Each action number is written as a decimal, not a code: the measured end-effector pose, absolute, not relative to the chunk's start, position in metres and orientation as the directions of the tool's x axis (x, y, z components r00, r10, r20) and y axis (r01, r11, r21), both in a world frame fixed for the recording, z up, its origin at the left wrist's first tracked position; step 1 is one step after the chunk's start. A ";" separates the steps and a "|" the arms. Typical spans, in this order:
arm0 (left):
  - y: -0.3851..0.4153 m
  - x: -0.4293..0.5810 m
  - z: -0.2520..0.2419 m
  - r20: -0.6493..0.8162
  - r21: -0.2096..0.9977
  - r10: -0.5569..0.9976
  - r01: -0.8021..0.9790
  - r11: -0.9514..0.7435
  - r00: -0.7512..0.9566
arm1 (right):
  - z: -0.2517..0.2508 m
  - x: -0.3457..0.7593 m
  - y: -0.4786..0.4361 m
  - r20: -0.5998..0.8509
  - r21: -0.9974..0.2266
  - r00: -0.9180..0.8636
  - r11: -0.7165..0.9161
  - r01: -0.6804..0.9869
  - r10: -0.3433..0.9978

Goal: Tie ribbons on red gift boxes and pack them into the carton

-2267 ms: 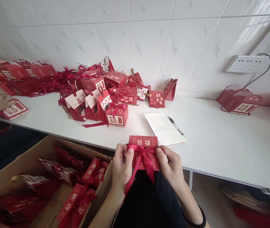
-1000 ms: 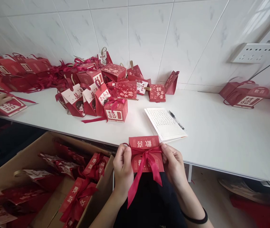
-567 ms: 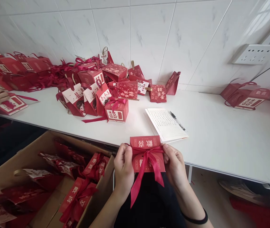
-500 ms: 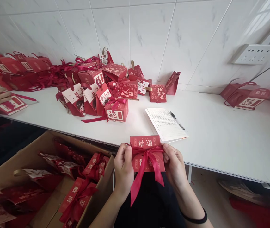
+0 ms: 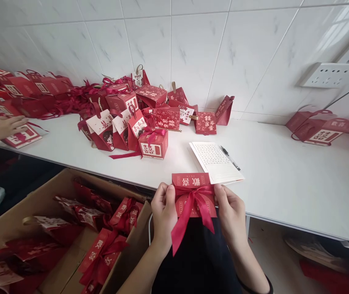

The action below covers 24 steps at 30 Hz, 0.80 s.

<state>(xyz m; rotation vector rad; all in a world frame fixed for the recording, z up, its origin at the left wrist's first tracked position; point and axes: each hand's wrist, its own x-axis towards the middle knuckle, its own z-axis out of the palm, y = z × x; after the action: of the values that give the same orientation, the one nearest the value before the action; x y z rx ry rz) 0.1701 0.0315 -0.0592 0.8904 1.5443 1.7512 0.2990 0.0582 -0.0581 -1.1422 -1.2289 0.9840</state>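
Note:
Between my two hands, just off the table's front edge, is a red gift box (image 5: 183, 179) with pale lettering. A red ribbon tied in a bow (image 5: 192, 191) runs across its top, and two tails hang down. My left hand (image 5: 166, 204) pinches the box's left side, thumb on top. On the opposite side my right hand (image 5: 230, 206) grips the edge near the ribbon. Fingers under the box are hidden. Just beyond it lies an open notebook (image 5: 213, 161) with handwriting, and a black pen (image 5: 230, 157) rests on its right edge.
Many red gift boxes (image 5: 153, 143) are heaped along the tiled wall. A cardboard carton (image 5: 70, 281) holding more boxes stands below left. At the far left another person's hands (image 5: 4, 124) touch a red box (image 5: 23, 136). A power strip (image 5: 334, 75) is at right.
My hands and the box shift slightly right and up in view, and the box tips a little. The other person's hand moves over their box. The camera view shifts slightly.

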 end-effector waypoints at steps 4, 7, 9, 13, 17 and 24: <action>0.036 0.173 -0.059 0.086 0.991 0.793 -0.028 -0.128 -0.603 | -0.048 0.305 0.041 0.730 -0.565 -0.038 0.633 0.529 0.682; 0.037 0.174 -0.055 0.080 0.990 0.806 -0.047 -0.132 -0.587 | -0.047 0.302 0.033 0.737 -0.268 -0.433 0.813 0.517 0.519; 0.036 0.172 -0.053 0.085 0.988 0.823 -0.058 -0.142 -0.562 | -0.051 0.299 0.034 0.729 -0.221 -0.495 0.847 0.484 0.473; 0.036 0.166 -0.054 0.071 0.993 0.851 -0.048 -0.112 -0.521 | -0.061 0.300 0.039 0.769 -0.257 -0.451 0.866 0.429 0.452; 0.036 0.158 -0.055 0.111 0.990 0.870 -0.025 -0.140 -0.481 | -0.062 0.305 0.042 0.776 -0.271 -0.462 0.888 0.372 0.430; 0.038 0.151 -0.038 0.374 0.890 0.902 0.356 -0.285 -0.214 | -0.060 0.309 0.046 0.747 -0.298 -0.506 0.897 0.326 0.432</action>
<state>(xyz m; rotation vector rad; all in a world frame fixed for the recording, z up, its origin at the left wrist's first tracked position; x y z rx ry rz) 0.1513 0.0382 -0.0378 1.5743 1.4880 1.5182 0.3094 0.0456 -0.0597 -0.5425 -2.1437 0.1465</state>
